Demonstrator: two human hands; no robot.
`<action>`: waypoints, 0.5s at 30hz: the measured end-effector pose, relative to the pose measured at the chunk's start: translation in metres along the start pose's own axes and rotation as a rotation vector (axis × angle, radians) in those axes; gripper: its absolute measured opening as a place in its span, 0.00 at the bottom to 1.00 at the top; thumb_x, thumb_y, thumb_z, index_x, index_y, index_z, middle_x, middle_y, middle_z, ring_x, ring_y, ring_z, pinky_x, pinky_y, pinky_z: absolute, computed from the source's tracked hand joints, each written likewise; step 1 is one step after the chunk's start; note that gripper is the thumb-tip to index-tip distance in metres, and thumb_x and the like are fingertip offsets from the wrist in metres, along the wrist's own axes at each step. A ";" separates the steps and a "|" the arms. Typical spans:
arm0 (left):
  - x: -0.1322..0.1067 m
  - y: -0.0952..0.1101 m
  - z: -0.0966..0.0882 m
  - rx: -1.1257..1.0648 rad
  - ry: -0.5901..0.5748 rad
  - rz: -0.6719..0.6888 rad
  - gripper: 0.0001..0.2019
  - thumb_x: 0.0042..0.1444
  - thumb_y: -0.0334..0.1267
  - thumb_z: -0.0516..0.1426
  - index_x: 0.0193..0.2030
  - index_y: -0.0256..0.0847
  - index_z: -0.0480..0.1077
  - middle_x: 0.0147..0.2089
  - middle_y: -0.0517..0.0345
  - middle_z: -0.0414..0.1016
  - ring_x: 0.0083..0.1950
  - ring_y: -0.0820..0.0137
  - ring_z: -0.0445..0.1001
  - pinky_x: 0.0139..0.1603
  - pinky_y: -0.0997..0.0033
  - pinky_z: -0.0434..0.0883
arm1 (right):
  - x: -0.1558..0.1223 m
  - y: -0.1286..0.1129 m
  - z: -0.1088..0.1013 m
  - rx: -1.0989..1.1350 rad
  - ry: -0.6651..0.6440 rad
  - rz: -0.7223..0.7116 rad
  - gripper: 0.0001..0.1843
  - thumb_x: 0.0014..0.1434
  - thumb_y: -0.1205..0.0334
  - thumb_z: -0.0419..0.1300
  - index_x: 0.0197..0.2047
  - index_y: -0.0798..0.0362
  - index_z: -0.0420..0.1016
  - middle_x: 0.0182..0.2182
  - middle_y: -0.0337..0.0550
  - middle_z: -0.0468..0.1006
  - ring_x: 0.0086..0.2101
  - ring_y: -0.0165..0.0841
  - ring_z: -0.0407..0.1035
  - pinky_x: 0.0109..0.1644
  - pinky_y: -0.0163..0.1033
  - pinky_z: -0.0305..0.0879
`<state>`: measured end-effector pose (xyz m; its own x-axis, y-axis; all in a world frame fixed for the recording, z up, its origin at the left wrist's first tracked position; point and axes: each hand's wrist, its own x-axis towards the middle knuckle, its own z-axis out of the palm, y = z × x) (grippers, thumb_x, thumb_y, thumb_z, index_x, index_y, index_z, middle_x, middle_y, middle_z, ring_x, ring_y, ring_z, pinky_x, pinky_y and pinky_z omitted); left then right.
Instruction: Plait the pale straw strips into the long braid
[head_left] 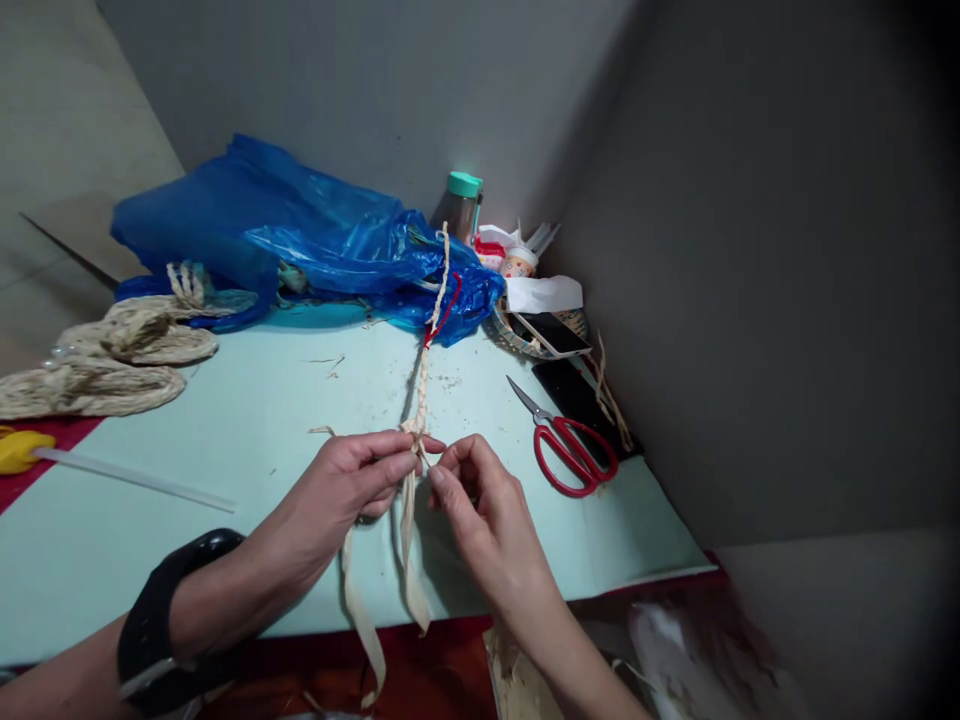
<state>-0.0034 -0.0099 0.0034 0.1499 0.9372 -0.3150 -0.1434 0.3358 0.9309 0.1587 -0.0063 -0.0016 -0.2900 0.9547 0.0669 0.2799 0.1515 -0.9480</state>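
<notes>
A thin braid of pale plant fibre (423,385) runs away from me up the middle of the table, with a red string (448,315) tied round it. My left hand (375,470) pinches the near end of this braid between thumb and fingers. My right hand (472,490), thumb and forefinger pressed together, grips a thin fibre strand beside it. Loose flat strands (409,560) hang from the braid's end toward the table's front edge. Red-handled scissors (570,450) lie to the right of my right hand, blades partly apart.
Bundles of braided cord (112,350) lie at the left, near a glue gun's yellow end (26,450) with a whitish stick. A blue plastic bag (300,220) spreads across the back. Behind the scissors are a black phone-like slab (559,385), a basket (517,335) and a bottle (457,205).
</notes>
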 end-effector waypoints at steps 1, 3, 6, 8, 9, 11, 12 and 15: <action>0.000 0.000 0.000 0.001 -0.003 -0.005 0.15 0.54 0.45 0.62 0.45 0.39 0.78 0.29 0.61 0.67 0.24 0.79 0.46 0.25 0.74 0.43 | 0.000 0.001 -0.001 -0.007 -0.002 -0.005 0.08 0.65 0.58 0.52 0.35 0.51 0.63 0.26 0.36 0.70 0.28 0.30 0.65 0.33 0.34 0.59; 0.000 -0.001 0.000 0.006 -0.001 -0.012 0.15 0.55 0.46 0.62 0.44 0.38 0.78 0.29 0.61 0.66 0.25 0.79 0.45 0.25 0.73 0.42 | 0.000 0.001 -0.003 -0.029 -0.011 0.001 0.07 0.66 0.59 0.52 0.36 0.51 0.64 0.25 0.36 0.70 0.27 0.30 0.66 0.33 0.34 0.59; 0.001 -0.002 0.001 0.027 0.006 0.005 0.16 0.55 0.47 0.61 0.44 0.37 0.77 0.25 0.64 0.60 0.25 0.78 0.44 0.25 0.72 0.41 | -0.001 -0.001 -0.005 -0.099 -0.013 -0.016 0.06 0.65 0.61 0.53 0.36 0.51 0.66 0.25 0.36 0.72 0.27 0.30 0.66 0.32 0.34 0.60; 0.001 -0.003 0.001 0.052 0.015 0.023 0.17 0.56 0.48 0.60 0.44 0.36 0.77 0.22 0.67 0.54 0.24 0.78 0.43 0.25 0.72 0.40 | -0.003 -0.003 -0.004 -0.156 0.002 -0.081 0.05 0.65 0.63 0.52 0.39 0.52 0.69 0.28 0.37 0.75 0.27 0.30 0.68 0.33 0.34 0.61; 0.002 -0.003 0.001 0.068 0.021 0.029 0.17 0.56 0.48 0.60 0.43 0.36 0.77 0.22 0.68 0.52 0.24 0.78 0.43 0.24 0.72 0.40 | -0.005 -0.003 -0.003 -0.187 0.016 -0.128 0.07 0.65 0.65 0.52 0.41 0.52 0.70 0.30 0.39 0.76 0.28 0.30 0.69 0.35 0.34 0.62; 0.003 -0.003 0.001 0.097 0.037 0.033 0.16 0.55 0.48 0.61 0.40 0.35 0.77 0.20 0.70 0.50 0.23 0.78 0.43 0.24 0.71 0.40 | -0.008 -0.003 0.000 -0.270 0.058 -0.235 0.11 0.65 0.67 0.50 0.46 0.54 0.72 0.33 0.43 0.78 0.32 0.32 0.71 0.38 0.35 0.64; 0.003 -0.003 0.001 0.106 0.045 0.032 0.16 0.54 0.48 0.61 0.39 0.35 0.77 0.20 0.70 0.50 0.23 0.78 0.43 0.23 0.71 0.40 | -0.010 -0.002 0.002 -0.334 0.078 -0.287 0.12 0.65 0.68 0.50 0.47 0.55 0.72 0.34 0.44 0.77 0.33 0.33 0.71 0.38 0.36 0.64; 0.003 -0.002 0.003 0.097 0.052 0.027 0.16 0.53 0.47 0.62 0.37 0.34 0.77 0.19 0.70 0.50 0.22 0.79 0.43 0.23 0.72 0.40 | -0.015 0.000 0.006 -0.616 0.152 -0.422 0.14 0.65 0.71 0.48 0.46 0.58 0.75 0.29 0.46 0.75 0.31 0.36 0.68 0.32 0.38 0.62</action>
<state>0.0001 -0.0083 0.0008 0.0958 0.9502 -0.2966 -0.0513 0.3023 0.9518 0.1581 -0.0224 -0.0048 -0.3693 0.8019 0.4696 0.6459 0.5848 -0.4908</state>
